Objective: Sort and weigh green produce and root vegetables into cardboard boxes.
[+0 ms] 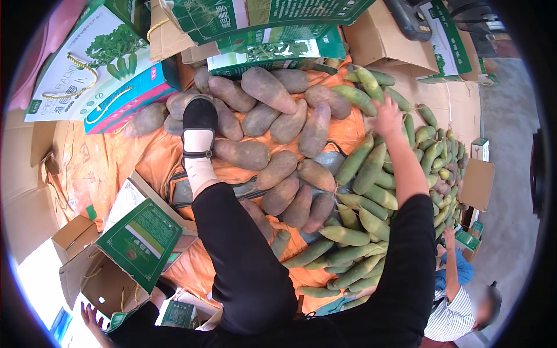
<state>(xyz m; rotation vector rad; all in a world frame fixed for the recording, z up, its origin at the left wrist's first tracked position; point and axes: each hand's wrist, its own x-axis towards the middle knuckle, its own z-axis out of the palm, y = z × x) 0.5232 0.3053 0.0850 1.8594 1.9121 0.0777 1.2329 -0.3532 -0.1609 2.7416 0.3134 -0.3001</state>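
Black-trousered leg (243, 255) stretches out from the lower edge, its white-socked foot in a black strap shoe (199, 119) planted among the dull purple-brown oval radishes (272, 136) heaped mid-sheet on the orange plastic ground sheet (104, 168). Right hand (387, 116) reaches to the far end of the long green radishes (360, 232) piled along the sheet's right edge, fingers curled over one (grip itself hidden from view). Left hand (91, 319), fingers spread, rests at the lower left corner beside an open green-lidded cardboard box (136, 246).
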